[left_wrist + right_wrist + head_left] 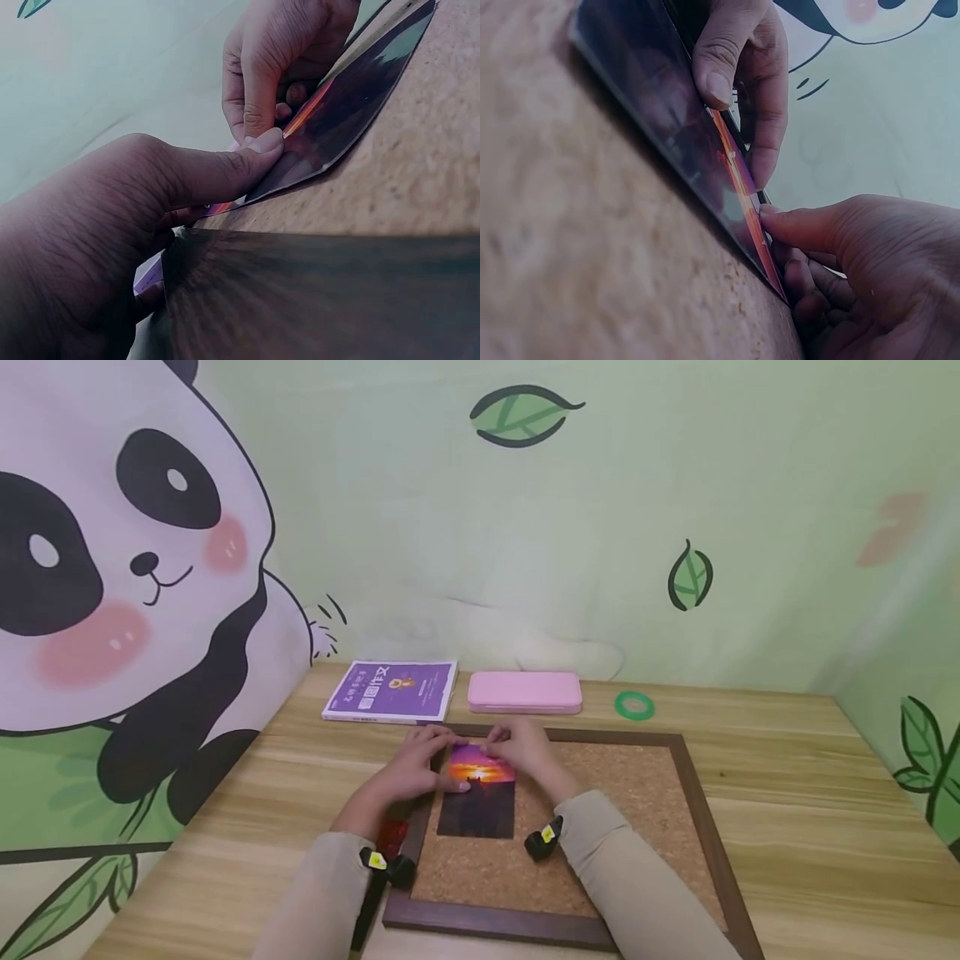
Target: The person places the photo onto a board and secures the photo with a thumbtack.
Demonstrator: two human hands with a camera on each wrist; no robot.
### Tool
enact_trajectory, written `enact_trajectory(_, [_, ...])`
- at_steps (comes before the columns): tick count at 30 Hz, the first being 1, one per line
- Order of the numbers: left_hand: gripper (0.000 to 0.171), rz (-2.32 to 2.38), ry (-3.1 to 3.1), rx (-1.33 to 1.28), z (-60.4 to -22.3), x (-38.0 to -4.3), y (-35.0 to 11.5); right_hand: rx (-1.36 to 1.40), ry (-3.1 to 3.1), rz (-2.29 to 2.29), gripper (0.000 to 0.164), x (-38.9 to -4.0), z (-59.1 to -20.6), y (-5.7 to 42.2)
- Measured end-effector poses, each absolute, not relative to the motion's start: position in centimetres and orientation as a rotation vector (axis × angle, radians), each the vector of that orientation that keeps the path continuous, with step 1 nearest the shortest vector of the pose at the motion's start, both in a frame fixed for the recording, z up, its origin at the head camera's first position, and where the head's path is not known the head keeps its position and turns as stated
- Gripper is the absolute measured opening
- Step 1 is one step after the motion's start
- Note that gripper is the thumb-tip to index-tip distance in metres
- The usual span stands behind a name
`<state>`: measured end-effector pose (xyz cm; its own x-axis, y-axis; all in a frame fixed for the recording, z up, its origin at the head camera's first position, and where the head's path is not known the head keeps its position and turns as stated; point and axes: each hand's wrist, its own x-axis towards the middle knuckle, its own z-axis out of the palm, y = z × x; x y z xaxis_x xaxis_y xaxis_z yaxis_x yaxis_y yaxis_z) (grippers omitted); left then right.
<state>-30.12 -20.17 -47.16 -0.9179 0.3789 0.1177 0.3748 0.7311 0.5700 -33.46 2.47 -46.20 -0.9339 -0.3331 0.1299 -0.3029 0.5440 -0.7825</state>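
Note:
A glossy sunset photo (477, 810) lies on the left part of a dark-framed corkboard (630, 810); its lower edge stands slightly off the cork. My left hand (405, 770) rests at the photo's upper left, thumb pressing its face and fingers stretched toward the top edge. At the upper right of the photo, my right hand (525, 750) pinches its top edge between thumb and fingers. The right wrist view shows the right thumb (806, 227) against the photo's bright band, the other fingers curled below. Whether a small item is between these fingertips is hidden.
Behind the board lie a purple book (397, 692), a pink case (525, 692) and a green tape roll (634, 705). A dark item with red on it (392, 838) is partly covered by the left forearm. A painted wall (420, 510) closes off the back.

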Motion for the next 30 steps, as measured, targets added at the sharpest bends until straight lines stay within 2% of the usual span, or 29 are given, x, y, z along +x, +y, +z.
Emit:
enact_trajectory(7, [0.072, 0.908, 2.874, 0.574, -46.2, -30.1, -19.8, -0.582, 2.760, -1.357, 0.011, -33.3, -45.8, 2.7])
enact_trajectory(14, [0.077, 1.035, 2.570, 0.427, -41.8, -28.9, -21.5, -0.672, 2.774, -1.349, 0.009, -32.9, -44.8, 3.0])
enact_trajectory(20, [0.063, 0.964, 2.559, 0.349, -38.8, -27.9, -26.0, -0.807, 2.739, -1.538, 0.014, -30.7, -42.0, 3.7])
enact_trajectory(25, [0.048, 0.576, 2.584, 0.154, -38.7, -26.7, -28.6, -0.854, 2.720, -1.551, 0.012, -29.0, -41.8, 6.5])
enact_trajectory(30, [0.053, 0.457, 2.575, 0.094, -40.0, -26.2, -28.6, -0.784, 2.711, -1.552, 0.018, -27.5, -40.8, 11.0])
